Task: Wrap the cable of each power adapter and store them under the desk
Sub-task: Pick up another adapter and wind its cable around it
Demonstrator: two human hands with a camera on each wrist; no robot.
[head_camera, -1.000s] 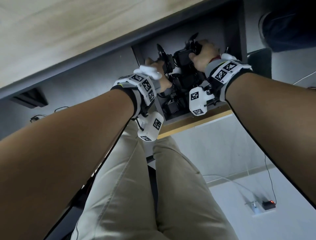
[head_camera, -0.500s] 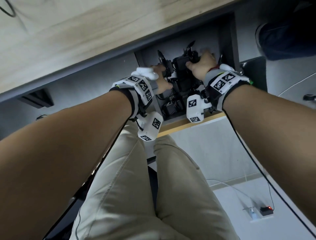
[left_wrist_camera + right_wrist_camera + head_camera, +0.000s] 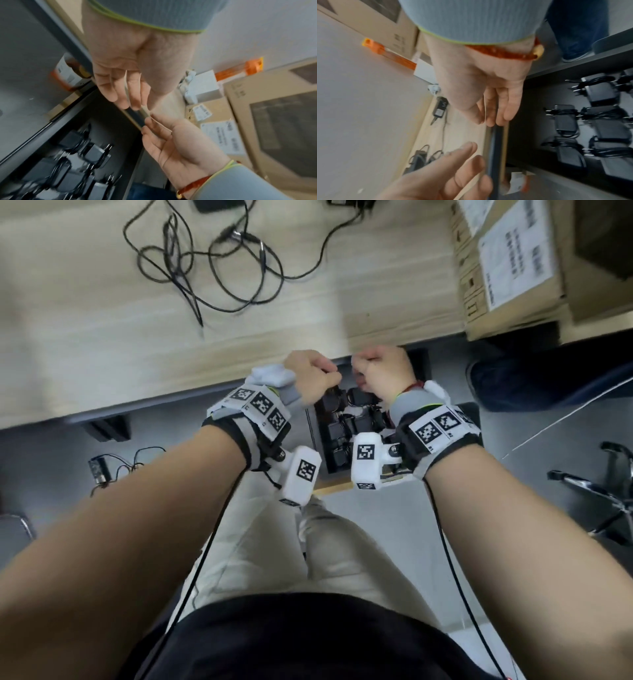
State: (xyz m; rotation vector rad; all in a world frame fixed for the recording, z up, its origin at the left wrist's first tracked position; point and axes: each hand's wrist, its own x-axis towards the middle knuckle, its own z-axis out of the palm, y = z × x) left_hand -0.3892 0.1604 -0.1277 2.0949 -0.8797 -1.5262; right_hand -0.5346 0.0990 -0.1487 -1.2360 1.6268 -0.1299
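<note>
Both hands have risen out of the drawer [image 3: 320, 440] to the tabletop [image 3: 239, 344] edge. Left hand [image 3: 313, 378] and right hand [image 3: 383, 371] hover there — fingers relaxed, holding nothing — above the adapters [image 3: 356, 419].

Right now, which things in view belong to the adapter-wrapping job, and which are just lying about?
Part of the job:
- wrapped adapters stored in the compartment under the desk
- loose cables on the desk, not yet wrapped
- left hand and right hand, both empty

Just lying about:
- cardboard boxes
- orange packet
- chair base
</note>
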